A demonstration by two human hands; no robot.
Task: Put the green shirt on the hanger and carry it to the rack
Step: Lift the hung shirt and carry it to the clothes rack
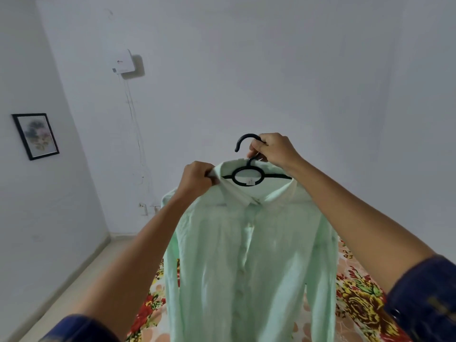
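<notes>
A pale green button-up shirt (249, 262) hangs in front of me on a black plastic hanger (248, 176), whose arms sit inside the collar. My right hand (274, 150) grips the hanger's neck just below its hook, holding shirt and hanger up in the air. My left hand (197, 180) pinches the left side of the collar. The shirt's front faces me, buttoned, with its sleeves dangling down. No rack is in view.
A bed with a red and yellow floral sheet (357, 299) lies below the shirt. White walls stand ahead and to the left, with a framed picture (35, 136), a white wall box (124, 61) with cables, and bare floor (74, 280) along the left wall.
</notes>
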